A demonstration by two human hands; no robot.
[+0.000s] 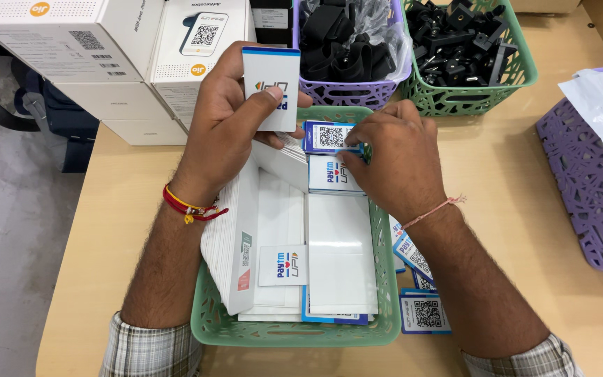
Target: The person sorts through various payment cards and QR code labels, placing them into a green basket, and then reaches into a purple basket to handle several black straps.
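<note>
In the green basket on the wooden table lie stacked white cards and sleeves. The left hand grips a white card above it; the right hand pinches a blue-edged code card inside. Behind, a purple basket and another green basket hold black parts.

Holds a white card with a blue top edge in the left hand. Touches a blue-rimmed card with a black-and-white square pattern with the right hand. Mint green plastic basket below, purple basket behind, tan wooden table.
</note>
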